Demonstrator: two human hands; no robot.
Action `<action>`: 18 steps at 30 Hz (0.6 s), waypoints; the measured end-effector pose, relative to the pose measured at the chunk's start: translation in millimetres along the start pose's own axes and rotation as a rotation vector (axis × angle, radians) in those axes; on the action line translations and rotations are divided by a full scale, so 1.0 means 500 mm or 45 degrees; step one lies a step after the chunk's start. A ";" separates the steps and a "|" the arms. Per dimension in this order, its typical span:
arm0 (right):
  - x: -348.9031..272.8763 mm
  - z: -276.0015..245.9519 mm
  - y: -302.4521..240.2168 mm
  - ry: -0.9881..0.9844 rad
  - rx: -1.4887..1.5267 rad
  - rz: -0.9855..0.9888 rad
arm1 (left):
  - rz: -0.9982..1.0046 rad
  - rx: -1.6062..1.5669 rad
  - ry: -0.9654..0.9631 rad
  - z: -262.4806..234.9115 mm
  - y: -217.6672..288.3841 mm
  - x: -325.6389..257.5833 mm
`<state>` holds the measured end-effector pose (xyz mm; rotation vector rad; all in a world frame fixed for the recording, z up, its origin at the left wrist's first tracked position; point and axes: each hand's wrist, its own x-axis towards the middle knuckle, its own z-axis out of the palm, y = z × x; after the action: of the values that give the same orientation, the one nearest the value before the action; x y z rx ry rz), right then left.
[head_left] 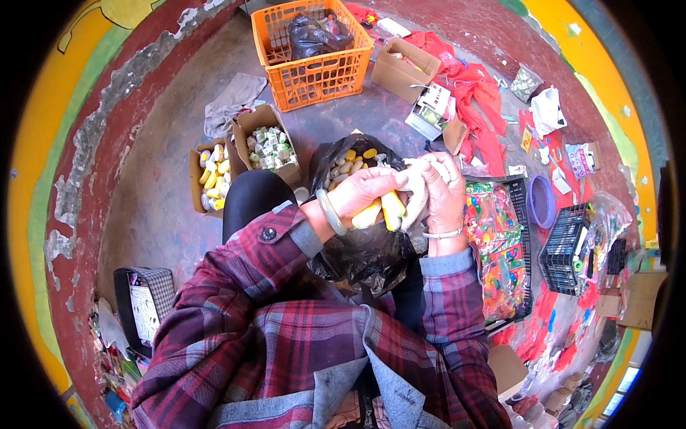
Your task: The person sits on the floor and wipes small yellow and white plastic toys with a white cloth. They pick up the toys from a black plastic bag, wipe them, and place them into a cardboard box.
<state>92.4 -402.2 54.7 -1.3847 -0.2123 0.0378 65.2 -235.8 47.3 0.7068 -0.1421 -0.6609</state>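
Cloth, in the head view, sits just past centre toward two o'clock, pinched between thumb and fingers of your right hand; your left hand presses thumb to fingertips at its edge, above yellow-and-white pieces whose hold is hidden. A loosened grip could drop them into the black bag of similar pieces. Ten o'clock: cardboard box, likewise filled; twelve: orange crate holding a dark bag.
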 end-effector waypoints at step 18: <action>-0.010 0.017 -0.008 -0.244 -0.845 -0.253 | 0.605 1.649 0.353 -0.025 -0.016 0.003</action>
<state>85.7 -395.6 59.5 -2.0147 -0.5576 -0.0721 66.2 -234.3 32.4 1.9184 -0.4804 0.0824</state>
